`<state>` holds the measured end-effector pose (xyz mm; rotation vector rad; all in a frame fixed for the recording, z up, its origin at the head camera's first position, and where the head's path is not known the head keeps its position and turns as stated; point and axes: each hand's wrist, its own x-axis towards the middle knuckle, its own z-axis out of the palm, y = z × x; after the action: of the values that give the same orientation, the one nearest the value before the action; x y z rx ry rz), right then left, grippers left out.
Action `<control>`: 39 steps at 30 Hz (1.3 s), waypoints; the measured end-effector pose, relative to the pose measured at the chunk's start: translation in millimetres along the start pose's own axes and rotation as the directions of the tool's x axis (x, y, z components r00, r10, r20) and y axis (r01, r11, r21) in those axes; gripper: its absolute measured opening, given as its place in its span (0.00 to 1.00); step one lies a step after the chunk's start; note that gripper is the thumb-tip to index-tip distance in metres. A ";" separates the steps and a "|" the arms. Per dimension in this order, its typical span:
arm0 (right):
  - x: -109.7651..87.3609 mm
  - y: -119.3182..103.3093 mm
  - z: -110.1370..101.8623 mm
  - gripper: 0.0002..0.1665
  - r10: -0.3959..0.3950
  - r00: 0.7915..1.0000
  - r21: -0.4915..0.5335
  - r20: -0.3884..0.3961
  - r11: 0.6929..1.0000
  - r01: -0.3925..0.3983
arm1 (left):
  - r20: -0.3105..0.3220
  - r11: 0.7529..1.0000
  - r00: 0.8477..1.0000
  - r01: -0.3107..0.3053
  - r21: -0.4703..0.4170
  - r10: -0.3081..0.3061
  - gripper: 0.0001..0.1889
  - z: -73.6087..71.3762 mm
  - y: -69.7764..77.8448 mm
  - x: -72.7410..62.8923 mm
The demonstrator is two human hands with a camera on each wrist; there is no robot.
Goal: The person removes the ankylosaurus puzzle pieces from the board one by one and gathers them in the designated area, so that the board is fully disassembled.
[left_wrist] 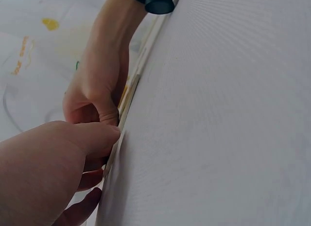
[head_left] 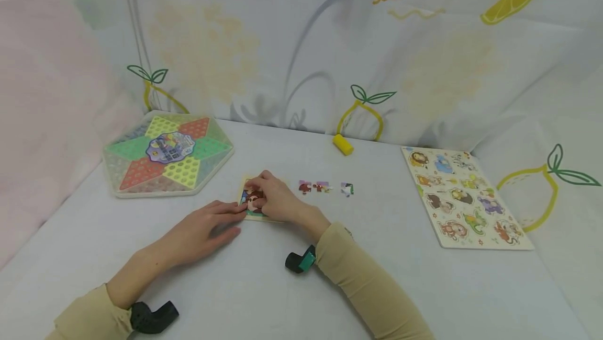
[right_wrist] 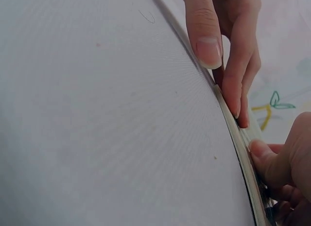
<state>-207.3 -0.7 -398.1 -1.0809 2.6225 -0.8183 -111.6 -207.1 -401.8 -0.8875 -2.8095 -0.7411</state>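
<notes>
A small jigsaw puzzle board (head_left: 252, 216) with a pale rim and a brown-and-pink picture lies flat on the white table. My left hand (head_left: 200, 233) rests at the board's left edge, its fingers extended and the fingertips touching the rim. From the right, my right hand (head_left: 280, 199) bends over the board with thumb and fingers down on the picture; whether a piece is between them is hidden. To its right lie loose jigsaw pieces: a reddish-brown one (head_left: 305, 187), a mixed-colour part (head_left: 322, 187) and a white-and-purple one (head_left: 347, 189).
A hexagonal Chinese checkers board (head_left: 169, 146) lies at the left. At the right is an animal picture board (head_left: 464, 196). A yellow cylinder (head_left: 343, 144) lies near the lemon-print cloth backdrop (head_left: 292, 42). Black wrist devices hang by the left sleeve (head_left: 96, 314) and the right sleeve (head_left: 367, 277).
</notes>
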 end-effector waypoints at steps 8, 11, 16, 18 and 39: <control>-1.5 -2.1 -2.0 0.22 0.001 1.000 -0.007 -0.004 1.000 -0.001 | -0.003 1.000 1.000 0.001 0.000 -0.001 0.19 0.7 0.3 0.5; -1.6 -2.9 -2.8 0.22 0.002 1.000 -0.009 -0.004 1.000 -0.002 | -0.001 1.000 1.000 0.002 -0.002 -0.002 0.19 0.5 0.3 0.5; -1.5 -3.4 -2.7 0.22 0.009 1.000 -0.005 -0.003 1.000 -0.009 | 0.010 1.000 1.000 0.010 -0.009 -0.010 0.18 -1.0 0.5 -0.1; -1.5 -3.5 -2.6 0.22 0.012 1.000 -0.002 -0.003 1.000 -0.012 | 0.013 1.000 1.000 0.012 -0.011 -0.012 0.18 -1.4 0.5 -0.3; -2.4 -5.3 -1.5 0.22 0.005 1.000 0.003 -0.007 1.000 -0.005 | 0.023 1.000 0.999 0.025 -0.009 -0.025 0.19 -0.5 0.7 0.3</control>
<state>-203.0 -1.5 -394.1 -1.0716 2.6279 -0.8262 -111.5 -206.7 -401.0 -0.8695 -2.8447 -0.7533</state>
